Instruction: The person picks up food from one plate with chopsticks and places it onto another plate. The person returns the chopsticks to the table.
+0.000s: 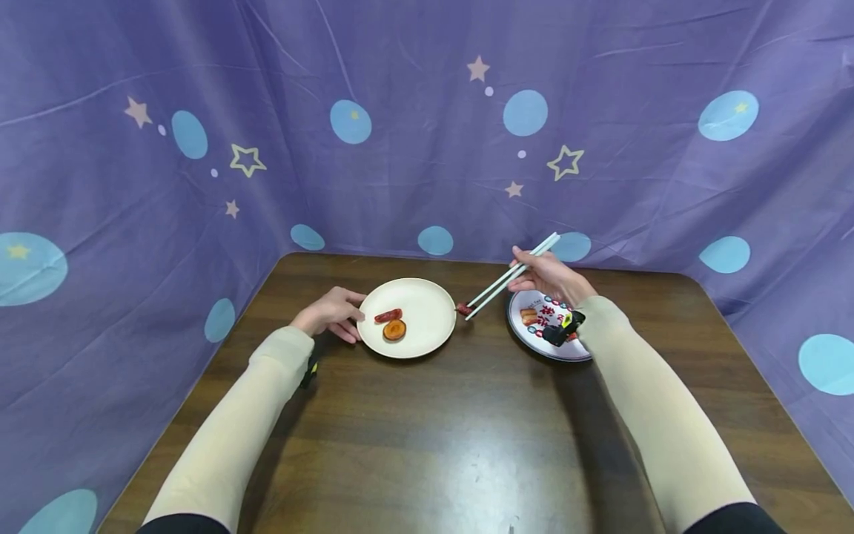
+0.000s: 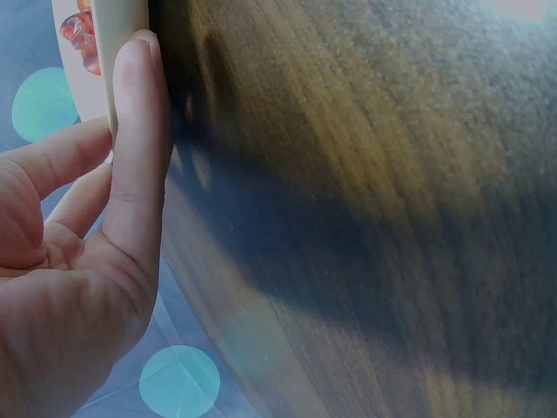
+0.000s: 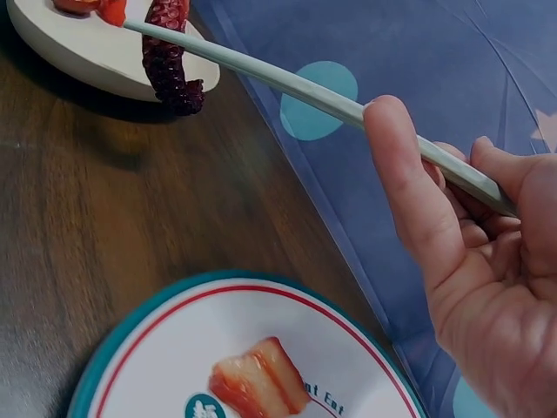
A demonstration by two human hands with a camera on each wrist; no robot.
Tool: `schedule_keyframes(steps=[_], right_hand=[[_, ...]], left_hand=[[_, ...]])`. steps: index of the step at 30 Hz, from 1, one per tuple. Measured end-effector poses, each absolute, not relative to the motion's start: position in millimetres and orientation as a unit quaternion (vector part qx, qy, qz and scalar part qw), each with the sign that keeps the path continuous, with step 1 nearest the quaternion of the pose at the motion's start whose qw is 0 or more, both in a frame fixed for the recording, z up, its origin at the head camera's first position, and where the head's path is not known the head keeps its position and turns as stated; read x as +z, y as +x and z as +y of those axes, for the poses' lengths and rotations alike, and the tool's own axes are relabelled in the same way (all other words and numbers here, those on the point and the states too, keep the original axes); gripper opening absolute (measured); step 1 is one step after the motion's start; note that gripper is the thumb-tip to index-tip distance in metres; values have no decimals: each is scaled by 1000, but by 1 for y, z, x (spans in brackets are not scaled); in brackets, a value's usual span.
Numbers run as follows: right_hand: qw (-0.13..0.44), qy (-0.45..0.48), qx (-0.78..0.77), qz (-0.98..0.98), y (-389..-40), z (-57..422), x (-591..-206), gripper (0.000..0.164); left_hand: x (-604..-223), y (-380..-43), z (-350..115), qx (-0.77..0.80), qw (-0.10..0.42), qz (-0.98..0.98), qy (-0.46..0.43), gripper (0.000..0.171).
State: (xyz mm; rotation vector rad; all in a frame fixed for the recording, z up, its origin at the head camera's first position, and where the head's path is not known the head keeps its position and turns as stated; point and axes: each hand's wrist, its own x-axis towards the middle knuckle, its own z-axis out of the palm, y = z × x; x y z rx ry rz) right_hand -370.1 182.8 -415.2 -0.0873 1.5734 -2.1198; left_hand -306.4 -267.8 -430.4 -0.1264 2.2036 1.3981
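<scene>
My right hand [image 1: 548, 276] grips a pair of pale chopsticks [image 1: 502, 285] that slant down to the left. Between their tips is a dark red, bumpy, curved food piece [image 3: 165, 61] resembling an octopus tentacle, just off the right rim of a cream plate [image 1: 427, 319]. On that plate lie a red sausage-like piece [image 1: 388, 316] and a round orange-brown slice [image 1: 394, 330]. At the plate's left rim, my left hand [image 1: 333, 313] pinches the edge between thumb and fingers, as the left wrist view shows [image 2: 96, 200].
A white plate with a dark rim and printed red characters [image 1: 537, 343] sits below my right wrist, partly hidden by it. It holds a pork-belly-like piece [image 3: 261, 379]. The brown wooden table [image 1: 427, 430] meets a purple curtain [image 1: 400, 185] behind.
</scene>
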Motion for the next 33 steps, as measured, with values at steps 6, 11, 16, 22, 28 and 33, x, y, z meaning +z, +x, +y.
schedule_keyframes(steps=[6,11,16,22,28,33], right_hand=[[244,-31,-777,580,-369,173,-414,41],[231,-38,-779,581,-372,166,-411,38],[221,-40,-780,584,-373,159,-412,37],[218,-41,-786,578,-372,148,-421,36],[213,-41,-780,587,-372,139,-426,36],[208,-49,-783,584,-373,134,-424,38]], left_hand=[[-430,-308,-268,516,265,814,-47,67],[-428,-308,-265,522,261,811,-42,67],[-428,-307,-266,524,260,810,-43,67],[-431,-305,-267,520,263,811,-39,67],[-431,-302,-267,523,263,810,-38,66],[-428,-302,-265,522,260,812,-36,66]])
